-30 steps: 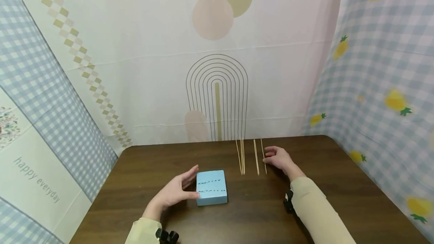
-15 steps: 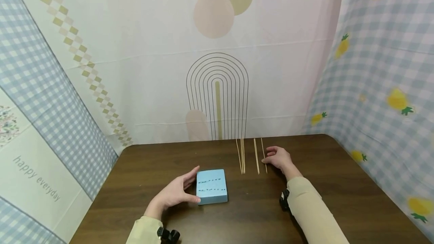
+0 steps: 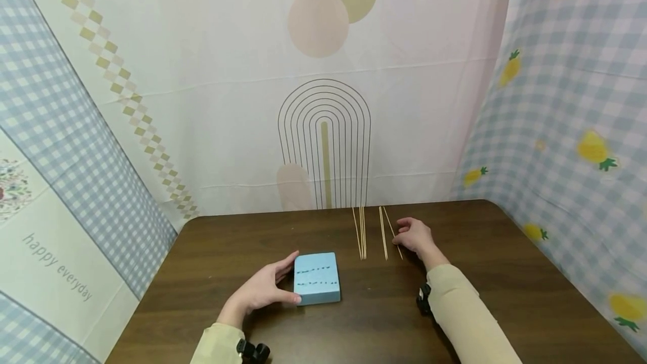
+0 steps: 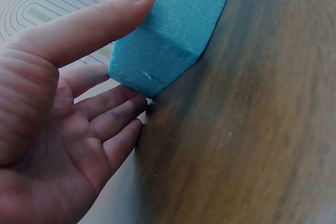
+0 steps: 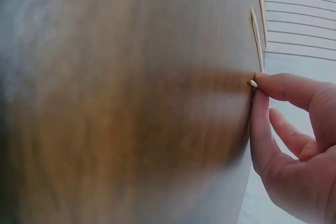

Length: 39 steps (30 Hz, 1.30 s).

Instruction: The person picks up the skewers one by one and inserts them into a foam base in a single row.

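Observation:
A blue foam block (image 3: 317,277) with two rows of dark marks on top lies on the brown table (image 3: 495,274). My left hand (image 3: 288,277) holds its left side, thumb at the near edge and fingers at the far corner; in the left wrist view the thumb (image 4: 105,19) lies along the block (image 4: 178,24). Several thin wooden skewers (image 3: 361,232) lie side by side beyond the block. My right hand (image 3: 402,235) pinches the rightmost skewer (image 3: 390,224), which lies slanted. In the right wrist view the thumb and forefinger meet on that skewer's end (image 5: 253,83).
Patterned cloth walls (image 3: 323,100) close in the table at the back and on both sides. The other skewers (image 5: 256,38) lie flat just left of the right hand. Bare tabletop stretches to the right of the right forearm.
The rightmost skewer has swung from straight to slanted, its far end now leaning left, under the right hand's pinch. The left hand and the block have stayed put.

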Each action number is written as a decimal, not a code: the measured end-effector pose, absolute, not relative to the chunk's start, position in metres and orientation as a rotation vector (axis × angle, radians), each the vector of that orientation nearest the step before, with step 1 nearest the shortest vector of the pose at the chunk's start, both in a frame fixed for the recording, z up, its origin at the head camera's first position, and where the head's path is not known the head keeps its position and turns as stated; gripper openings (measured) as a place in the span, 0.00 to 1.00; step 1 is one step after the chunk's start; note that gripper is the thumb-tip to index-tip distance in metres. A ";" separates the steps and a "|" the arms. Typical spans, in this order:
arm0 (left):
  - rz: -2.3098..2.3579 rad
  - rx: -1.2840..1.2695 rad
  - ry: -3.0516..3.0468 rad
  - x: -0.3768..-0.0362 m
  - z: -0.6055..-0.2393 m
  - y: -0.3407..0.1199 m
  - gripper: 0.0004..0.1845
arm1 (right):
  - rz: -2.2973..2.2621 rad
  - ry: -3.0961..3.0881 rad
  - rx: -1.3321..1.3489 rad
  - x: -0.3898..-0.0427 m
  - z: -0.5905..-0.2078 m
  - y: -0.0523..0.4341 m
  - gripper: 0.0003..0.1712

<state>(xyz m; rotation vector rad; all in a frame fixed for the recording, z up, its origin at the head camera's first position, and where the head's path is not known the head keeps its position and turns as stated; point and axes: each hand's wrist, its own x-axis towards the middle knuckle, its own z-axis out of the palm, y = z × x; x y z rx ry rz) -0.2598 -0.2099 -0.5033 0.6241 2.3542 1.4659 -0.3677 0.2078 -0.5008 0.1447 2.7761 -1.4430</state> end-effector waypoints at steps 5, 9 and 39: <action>1.438 0.617 2.389 -0.258 -0.503 -0.210 0.59 | -1.504 2.715 0.117 -0.367 -0.500 0.208 0.38; 1.428 0.606 2.405 -0.257 -0.504 -0.210 0.58 | -1.647 2.576 0.081 -0.364 -0.501 0.212 0.40; 1.396 0.618 2.427 -0.258 -0.505 -0.212 0.58 | -2.351 2.097 -0.277 -0.319 -0.456 0.133 0.28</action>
